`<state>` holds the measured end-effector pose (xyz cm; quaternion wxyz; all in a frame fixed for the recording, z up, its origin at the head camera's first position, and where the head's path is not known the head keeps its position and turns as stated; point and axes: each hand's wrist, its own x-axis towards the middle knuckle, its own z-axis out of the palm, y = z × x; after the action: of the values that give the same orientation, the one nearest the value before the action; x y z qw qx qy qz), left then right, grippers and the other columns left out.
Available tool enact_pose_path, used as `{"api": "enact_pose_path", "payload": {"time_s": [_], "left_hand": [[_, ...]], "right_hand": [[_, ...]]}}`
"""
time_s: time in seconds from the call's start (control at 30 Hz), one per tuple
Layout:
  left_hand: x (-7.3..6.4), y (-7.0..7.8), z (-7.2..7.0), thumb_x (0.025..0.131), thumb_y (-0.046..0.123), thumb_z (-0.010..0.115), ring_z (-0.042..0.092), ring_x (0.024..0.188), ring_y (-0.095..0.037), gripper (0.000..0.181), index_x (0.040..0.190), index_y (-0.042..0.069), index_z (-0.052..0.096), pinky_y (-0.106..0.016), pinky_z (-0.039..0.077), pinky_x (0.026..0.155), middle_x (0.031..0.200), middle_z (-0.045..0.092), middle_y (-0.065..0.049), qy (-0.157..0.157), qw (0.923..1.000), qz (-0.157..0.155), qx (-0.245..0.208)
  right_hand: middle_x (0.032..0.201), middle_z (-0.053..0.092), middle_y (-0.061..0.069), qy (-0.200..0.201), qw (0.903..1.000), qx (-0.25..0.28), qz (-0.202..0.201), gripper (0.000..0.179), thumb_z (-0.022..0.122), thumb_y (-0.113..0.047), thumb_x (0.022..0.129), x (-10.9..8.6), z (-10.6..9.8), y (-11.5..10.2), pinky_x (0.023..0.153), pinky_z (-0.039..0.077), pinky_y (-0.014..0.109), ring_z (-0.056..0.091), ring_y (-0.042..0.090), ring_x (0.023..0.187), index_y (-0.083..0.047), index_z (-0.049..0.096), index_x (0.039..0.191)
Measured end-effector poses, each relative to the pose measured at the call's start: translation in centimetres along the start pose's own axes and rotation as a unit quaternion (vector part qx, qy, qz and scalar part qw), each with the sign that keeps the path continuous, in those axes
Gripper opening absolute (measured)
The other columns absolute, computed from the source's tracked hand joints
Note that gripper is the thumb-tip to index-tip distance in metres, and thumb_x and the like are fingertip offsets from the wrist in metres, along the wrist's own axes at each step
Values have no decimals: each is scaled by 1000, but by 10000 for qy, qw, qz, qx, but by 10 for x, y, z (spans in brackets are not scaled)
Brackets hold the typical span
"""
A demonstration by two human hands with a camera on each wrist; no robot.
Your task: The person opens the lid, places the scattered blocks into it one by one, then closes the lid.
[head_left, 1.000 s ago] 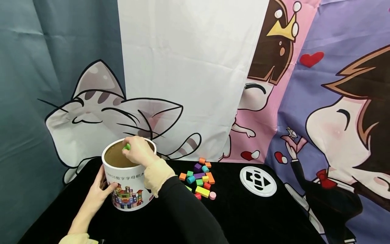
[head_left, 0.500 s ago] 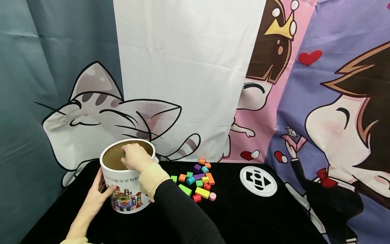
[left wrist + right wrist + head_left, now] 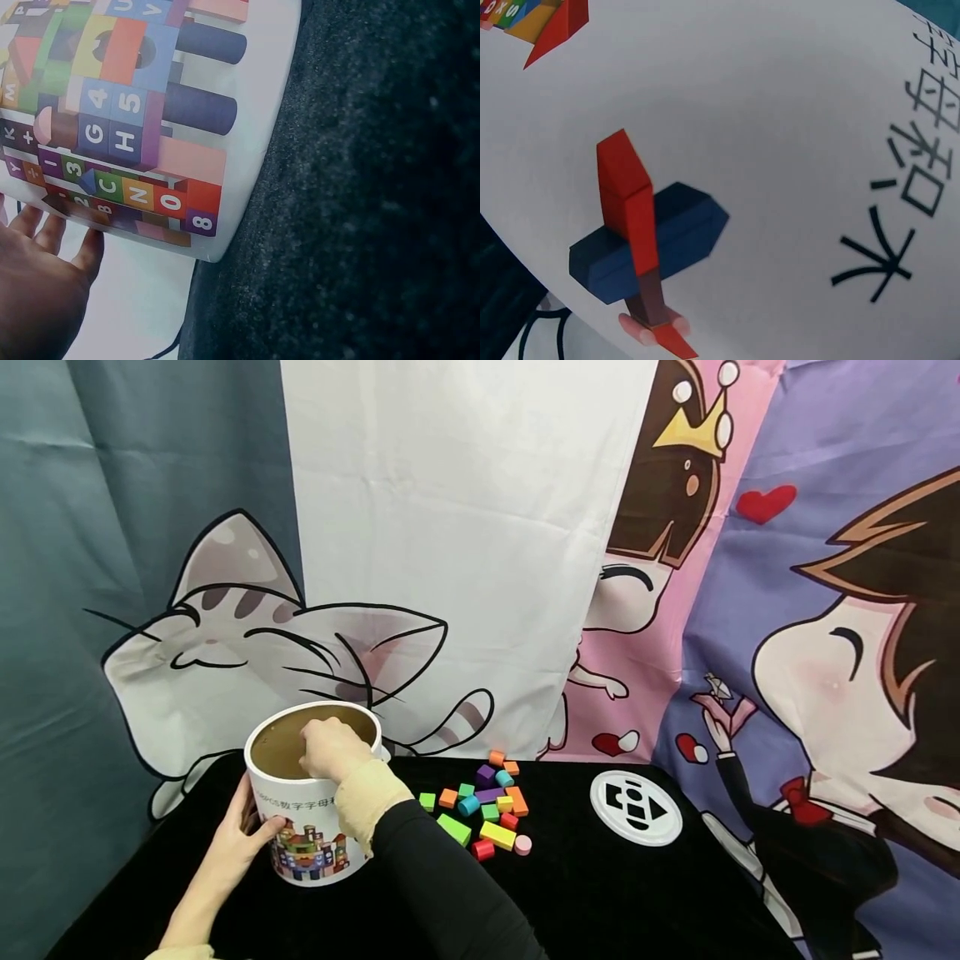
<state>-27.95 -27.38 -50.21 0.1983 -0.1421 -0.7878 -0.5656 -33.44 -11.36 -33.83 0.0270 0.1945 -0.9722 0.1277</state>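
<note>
A white round bucket (image 3: 300, 793) with a printed picture of toy blocks stands on the black cloth. My left hand (image 3: 242, 827) holds its left side, thumb on the front and fingers round the side. In the left wrist view the fingertips of that hand (image 3: 45, 277) touch the printed wall (image 3: 135, 127). Over the bucket's rim reaches my right hand (image 3: 332, 750), its knuckles up and its fingertips hidden inside; whether it holds a block I cannot tell. Only the bucket's outer wall (image 3: 780, 150) shows in the right wrist view.
Several coloured wooden blocks lie loose right of the bucket, among them a green block (image 3: 454, 829), a yellow block (image 3: 498, 836) and a red cylinder (image 3: 483, 849). Further right lies a white round lid (image 3: 636, 807) with shaped cutouts. A printed curtain (image 3: 465, 527) hangs behind.
My right hand has sunk deeper into the bucket, and the green block between its fingers has gone out of sight. The bucket sits slightly further left in view, my left hand still on it.
</note>
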Motion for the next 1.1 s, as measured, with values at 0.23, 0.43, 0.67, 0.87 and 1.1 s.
{"api": "enact_pose_path", "payload": {"time_s": [0.23,0.43,0.67,0.87,1.1], "left_hand": [[1,1,1,95,4,62,21,130,11,91,158,30,1,-3,26,96,159,10,-24,-45,10000,29,-26],[0,3,1,95,3,62,21,131,9,91,159,27,1,-4,26,96,160,9,-23,-58,9999,55,-92],[0,5,0,95,3,62,20,132,8,92,158,29,0,-4,24,96,160,8,-21,-68,10000,30,-25],[-2,3,0,95,4,61,23,129,9,92,158,31,0,-3,25,96,159,10,-24,-26,10000,-14,-28],[-1,3,-1,95,3,61,23,129,9,92,158,29,0,-3,25,96,160,9,-24,-31,9999,42,-97]], "right_hand": [[97,67,-12,-9,9997,67,228,23,77,-30,85,-1,1,0,62,51,35,60,10,81,-33,73,107],[98,67,-12,-17,9997,94,243,27,77,-29,85,-2,0,-1,63,52,35,60,9,82,-33,72,111],[102,67,-12,20,9998,50,186,30,75,-35,86,-2,0,0,66,53,35,62,10,86,-33,70,116],[105,66,-11,187,9986,-442,-199,24,70,-40,89,-3,1,1,68,52,30,62,9,88,-31,70,111],[102,61,-10,762,9932,-649,-599,17,66,-37,91,-4,1,3,70,51,28,58,7,93,-30,70,106]]}}
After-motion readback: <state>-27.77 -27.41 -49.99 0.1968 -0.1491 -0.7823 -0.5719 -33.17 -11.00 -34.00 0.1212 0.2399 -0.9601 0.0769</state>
